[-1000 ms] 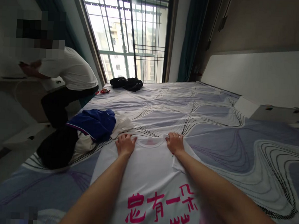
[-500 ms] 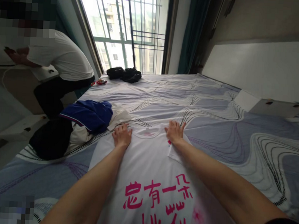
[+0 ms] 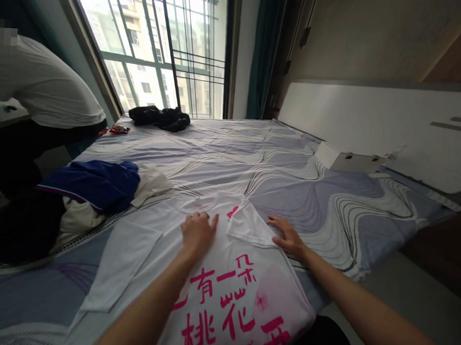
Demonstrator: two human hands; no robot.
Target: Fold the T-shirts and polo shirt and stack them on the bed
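Note:
A white T-shirt (image 3: 225, 265) with bright pink Chinese characters lies spread on the bed, its collar pointing away from me. My left hand (image 3: 198, 233) rests on the chest just below the collar, fingers loosely apart and slightly blurred. On the right, the short sleeve (image 3: 251, 226) is folded inward over the chest. My right hand (image 3: 289, 238) is at that sleeve's outer hem, fingers spread and touching or very close to the cloth. The left sleeve (image 3: 123, 262) lies out flat on the bedsheet.
Blue clothing (image 3: 98, 183), a cream cloth (image 3: 152, 185) and a black garment (image 3: 19, 228) are heaped at left. Dark clothes (image 3: 159, 118) lie near the window. A white box (image 3: 347, 160) stands by the headboard (image 3: 372, 113). A person in a white top (image 3: 57, 89) bends at far left.
My view has turned right. Both hands have left the shoulder area: my left hand slid down onto the chest, my right hand moved outward to the folded sleeve's hem.

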